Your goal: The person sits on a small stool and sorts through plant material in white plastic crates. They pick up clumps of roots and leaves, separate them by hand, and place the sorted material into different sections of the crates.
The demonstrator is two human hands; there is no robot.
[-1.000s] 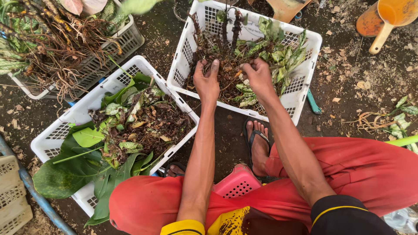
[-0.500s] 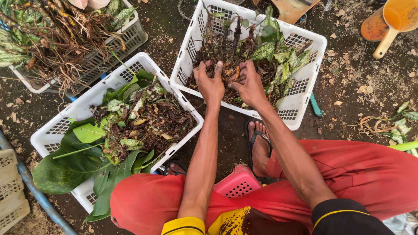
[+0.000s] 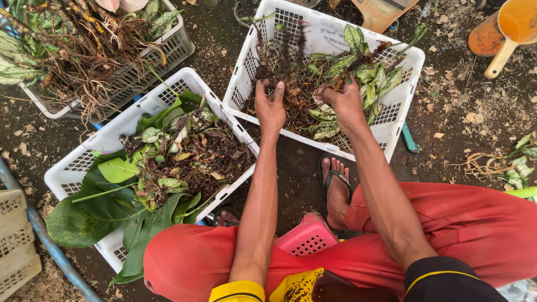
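Left hand (image 3: 270, 107) flat and loose on brown roots (image 3: 296, 103), right hand (image 3: 344, 100) in a grip on leafy stems (image 3: 366, 75), both inside a white basket (image 3: 330, 36) on the dirt ground (image 3: 470, 112)

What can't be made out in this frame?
- Left hand and right hand: fingertips buried in roots and leaves, so the grip is unclear.
- Front crate: its bottom is covered by plants.
- Orange scoop: cut off by the top-right edge.
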